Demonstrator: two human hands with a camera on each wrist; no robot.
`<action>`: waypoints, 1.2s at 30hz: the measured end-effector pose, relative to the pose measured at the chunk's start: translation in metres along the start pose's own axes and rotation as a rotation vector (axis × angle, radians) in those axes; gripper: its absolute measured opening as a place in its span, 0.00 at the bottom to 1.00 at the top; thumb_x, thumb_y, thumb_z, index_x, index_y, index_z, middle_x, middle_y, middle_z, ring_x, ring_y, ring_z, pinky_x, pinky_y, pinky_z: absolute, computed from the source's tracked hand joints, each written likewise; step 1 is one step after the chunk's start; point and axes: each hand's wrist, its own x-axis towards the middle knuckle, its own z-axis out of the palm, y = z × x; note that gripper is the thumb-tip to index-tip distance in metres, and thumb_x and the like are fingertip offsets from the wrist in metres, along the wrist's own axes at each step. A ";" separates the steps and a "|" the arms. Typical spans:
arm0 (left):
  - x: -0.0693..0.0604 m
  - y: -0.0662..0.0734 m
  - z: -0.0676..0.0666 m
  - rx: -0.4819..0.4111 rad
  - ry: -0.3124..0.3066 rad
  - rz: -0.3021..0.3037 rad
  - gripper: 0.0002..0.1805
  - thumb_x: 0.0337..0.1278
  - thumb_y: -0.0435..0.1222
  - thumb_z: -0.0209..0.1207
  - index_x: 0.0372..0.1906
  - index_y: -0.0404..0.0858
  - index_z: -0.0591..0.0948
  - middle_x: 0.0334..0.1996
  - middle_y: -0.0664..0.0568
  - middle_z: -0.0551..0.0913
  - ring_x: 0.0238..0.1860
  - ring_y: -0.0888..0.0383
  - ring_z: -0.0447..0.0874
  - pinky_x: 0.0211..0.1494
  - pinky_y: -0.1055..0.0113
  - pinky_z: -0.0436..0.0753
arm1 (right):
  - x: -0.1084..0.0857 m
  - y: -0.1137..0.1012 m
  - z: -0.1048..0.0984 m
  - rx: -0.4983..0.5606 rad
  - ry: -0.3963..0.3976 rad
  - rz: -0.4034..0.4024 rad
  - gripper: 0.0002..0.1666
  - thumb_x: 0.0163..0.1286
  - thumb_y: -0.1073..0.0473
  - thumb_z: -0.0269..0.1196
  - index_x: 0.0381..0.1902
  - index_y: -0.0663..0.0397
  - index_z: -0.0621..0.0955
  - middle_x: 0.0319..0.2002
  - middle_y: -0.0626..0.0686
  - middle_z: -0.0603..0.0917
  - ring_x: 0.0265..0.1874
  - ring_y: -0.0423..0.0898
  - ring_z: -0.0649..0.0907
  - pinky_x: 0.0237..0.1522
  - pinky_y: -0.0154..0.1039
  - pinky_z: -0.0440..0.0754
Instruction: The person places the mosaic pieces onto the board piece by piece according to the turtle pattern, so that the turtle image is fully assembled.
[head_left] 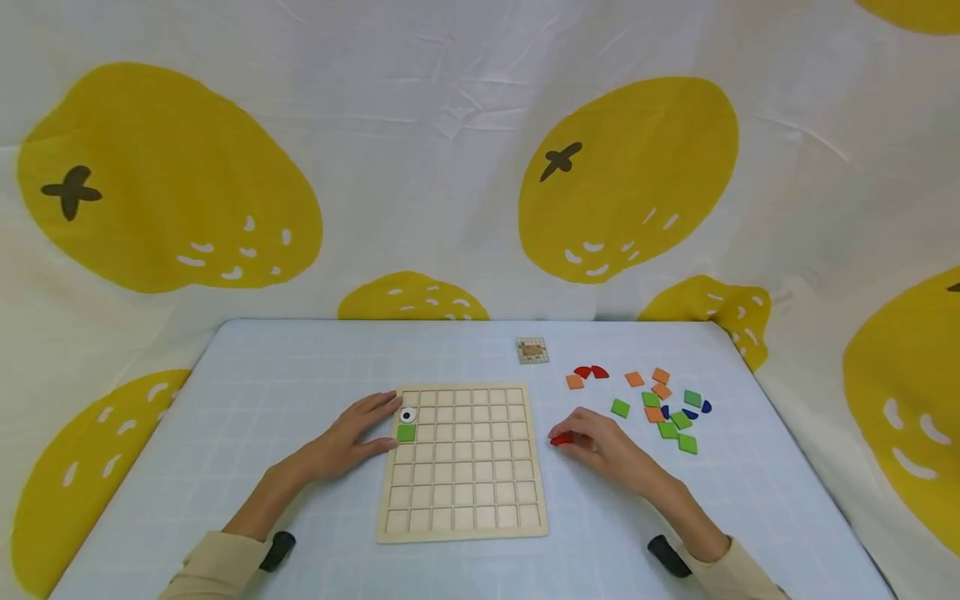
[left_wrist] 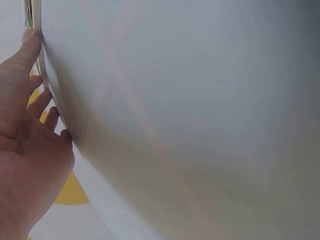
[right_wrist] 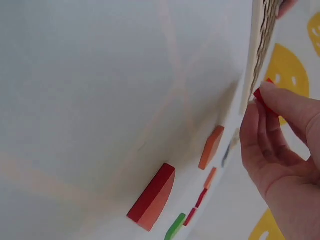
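A wooden grid board [head_left: 462, 537] lies on the table. In its left column sit a white tile with a black dot [head_left: 407, 415] and, just below, a green square tile [head_left: 406, 432]. My left hand [head_left: 347, 440] rests along the board's left edge, fingers and thumb extended. Right of the board, my right hand [head_left: 606, 448] pinches a small red piece [right_wrist: 265, 94] between thumb and fingers. The right wrist view also has another red piece [right_wrist: 152, 197] with a curved side on the table below that hand.
Loose orange squares [head_left: 634, 379], green squares [head_left: 687, 444], dark blue half-rounds [head_left: 707, 407] and red quarter-rounds [head_left: 599, 372] lie scattered at the right. A small patterned card [head_left: 532, 350] lies behind the board. Lemon-print cloth [head_left: 450, 192] hangs behind the table.
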 end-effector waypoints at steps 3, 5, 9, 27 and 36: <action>0.000 0.000 0.000 -0.006 -0.003 -0.006 0.37 0.71 0.44 0.63 0.77 0.32 0.65 0.78 0.36 0.61 0.77 0.31 0.53 0.74 0.31 0.56 | 0.005 -0.003 0.002 0.010 -0.012 0.015 0.13 0.67 0.68 0.70 0.49 0.54 0.86 0.42 0.45 0.84 0.40 0.39 0.80 0.48 0.33 0.84; -0.001 0.000 0.001 -0.004 -0.003 -0.010 0.37 0.71 0.44 0.63 0.77 0.33 0.65 0.78 0.36 0.61 0.77 0.32 0.53 0.74 0.31 0.56 | 0.009 -0.005 0.004 0.020 -0.018 0.022 0.13 0.68 0.68 0.70 0.49 0.55 0.85 0.42 0.45 0.85 0.40 0.40 0.80 0.48 0.34 0.84; -0.002 -0.001 0.002 0.002 0.000 -0.011 0.38 0.71 0.44 0.63 0.78 0.33 0.65 0.78 0.36 0.61 0.78 0.32 0.53 0.74 0.32 0.57 | 0.018 -0.008 0.008 0.046 -0.021 0.011 0.13 0.68 0.69 0.69 0.49 0.57 0.84 0.43 0.47 0.86 0.40 0.41 0.82 0.47 0.35 0.86; -0.001 -0.001 0.000 -0.028 0.003 0.006 0.38 0.70 0.42 0.63 0.77 0.31 0.65 0.77 0.35 0.61 0.77 0.31 0.54 0.74 0.31 0.57 | 0.062 -0.025 0.030 0.180 -0.037 -0.119 0.12 0.69 0.69 0.68 0.50 0.64 0.84 0.44 0.54 0.86 0.41 0.45 0.85 0.49 0.39 0.87; 0.000 0.000 0.000 -0.016 -0.008 -0.026 0.38 0.71 0.44 0.63 0.78 0.33 0.65 0.78 0.37 0.60 0.78 0.33 0.53 0.75 0.32 0.57 | 0.077 -0.034 0.039 0.205 -0.039 -0.101 0.10 0.71 0.68 0.67 0.48 0.63 0.83 0.44 0.53 0.86 0.42 0.46 0.84 0.50 0.39 0.86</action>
